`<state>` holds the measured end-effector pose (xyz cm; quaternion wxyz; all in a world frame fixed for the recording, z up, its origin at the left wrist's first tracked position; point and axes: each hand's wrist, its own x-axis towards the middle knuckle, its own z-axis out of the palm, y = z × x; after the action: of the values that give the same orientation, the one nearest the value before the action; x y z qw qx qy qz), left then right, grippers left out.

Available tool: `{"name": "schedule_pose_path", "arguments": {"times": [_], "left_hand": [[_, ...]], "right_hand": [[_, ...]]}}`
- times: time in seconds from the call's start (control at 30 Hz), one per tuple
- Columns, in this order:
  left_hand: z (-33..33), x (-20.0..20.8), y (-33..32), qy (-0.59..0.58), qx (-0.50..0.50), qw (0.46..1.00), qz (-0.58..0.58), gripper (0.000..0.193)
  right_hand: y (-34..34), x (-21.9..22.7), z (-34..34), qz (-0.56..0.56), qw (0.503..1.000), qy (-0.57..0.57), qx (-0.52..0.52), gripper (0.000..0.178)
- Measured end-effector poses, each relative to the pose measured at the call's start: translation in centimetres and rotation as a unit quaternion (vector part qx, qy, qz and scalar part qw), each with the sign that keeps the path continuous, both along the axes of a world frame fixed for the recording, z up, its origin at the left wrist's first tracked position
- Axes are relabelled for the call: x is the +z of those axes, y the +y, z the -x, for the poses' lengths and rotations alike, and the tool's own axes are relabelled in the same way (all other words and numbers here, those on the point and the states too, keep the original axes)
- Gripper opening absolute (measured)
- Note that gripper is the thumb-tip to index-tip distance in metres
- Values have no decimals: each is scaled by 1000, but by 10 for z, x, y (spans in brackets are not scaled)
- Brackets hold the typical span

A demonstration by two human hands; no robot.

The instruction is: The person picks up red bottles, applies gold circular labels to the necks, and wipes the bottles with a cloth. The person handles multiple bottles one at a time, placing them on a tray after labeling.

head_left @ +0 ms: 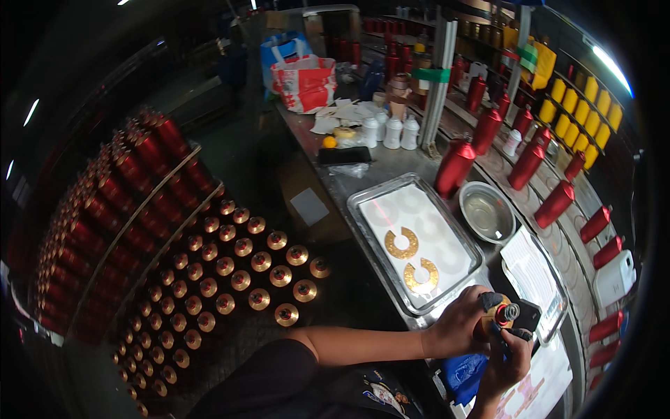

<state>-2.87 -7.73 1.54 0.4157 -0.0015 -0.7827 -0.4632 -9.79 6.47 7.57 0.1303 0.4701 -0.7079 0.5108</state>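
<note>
At the lower right, over the bench edge, I hold a bottle [486, 322] with a gold shoulder and a threaded metal neck turned up toward me. My left hand [455, 322] wraps around its left side, the thumb lying on the gold shoulder. From below, my right hand [511, 362] grips the near side, its thumb close to the neck. Dark coverings show on some fingertips. Just beyond my hands is a metal tray [357, 209] with a white sheet, on which lie two gold C-shaped stickers [400, 244]. The bottle's lower body is hidden by my hands.
Red bottles [455, 167] line the conveyor [520, 171] on the right. A metal bowl [487, 211] stands beside the tray; white bottles [392, 133] and a red-white bag [304, 84] are farther back. Many gold-topped red bottles [259, 261] stand at left. Blue plastic [462, 377] lies below my hands.
</note>
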Motion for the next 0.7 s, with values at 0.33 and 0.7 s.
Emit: {"name": "schedule_pose_path", "arguments": {"times": [0.33, 0.7], "left_hand": [[2, -6, 8, 24, 30, 998, -56, 78], [8, -12, 23, 52, 113, 991, -57, 72]], "right_hand": [[7, -8, 3, -22, 1000, 2, -9, 27], [1, 3, -18, 25, 998, 23, -55, 16]]}}
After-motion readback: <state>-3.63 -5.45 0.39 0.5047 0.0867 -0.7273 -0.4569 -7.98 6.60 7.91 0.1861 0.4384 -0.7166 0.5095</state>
